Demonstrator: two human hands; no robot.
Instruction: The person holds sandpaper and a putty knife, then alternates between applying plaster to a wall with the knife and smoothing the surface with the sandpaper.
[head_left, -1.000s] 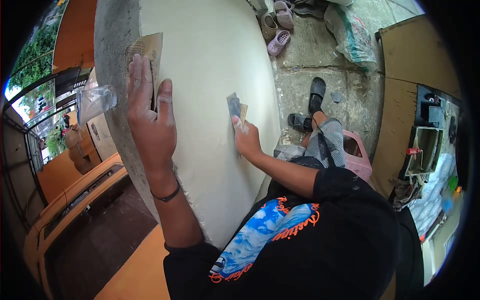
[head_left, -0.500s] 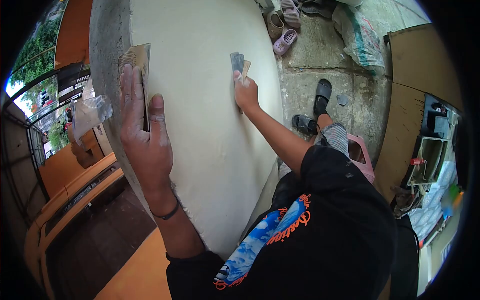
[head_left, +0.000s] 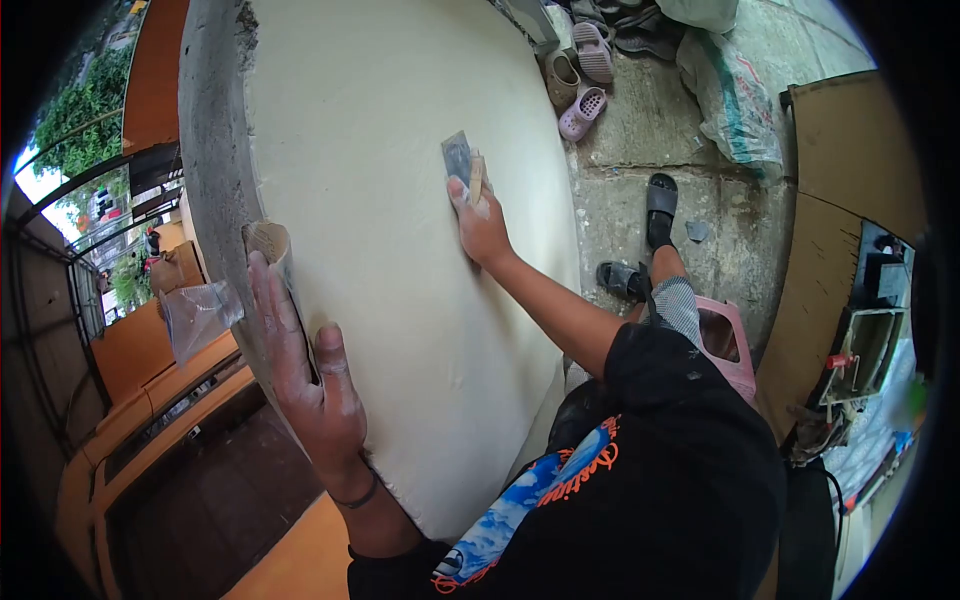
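My left hand [head_left: 305, 365] lies along the edge of a pale, smooth wall surface [head_left: 370, 110], pressing a curled piece of sandpaper or card [head_left: 268, 241] against the corner; its thumb is apart on the face. White dust coats its fingers. My right hand [head_left: 482, 225] is wrapped round the handle of a flat metal scraper [head_left: 457, 155] over the middle of the pale surface. A second thin, tan piece [head_left: 476, 178] shows beside the blade in the same grip. Whether the blade touches the surface cannot be made out.
Rough grey concrete [head_left: 212, 130] borders the pale surface. A clear plastic bag [head_left: 198, 315] hangs at left. Shoes [head_left: 582, 112], a white sack [head_left: 740, 105] and a pink plastic item [head_left: 728, 345] are on the floor at right, near a brown board [head_left: 840, 150].
My left hand is lower along the edge with the curled piece. My right hand and the scraper have shifted slightly down and left, the blade now tilted more to the left. The view has moved a little.
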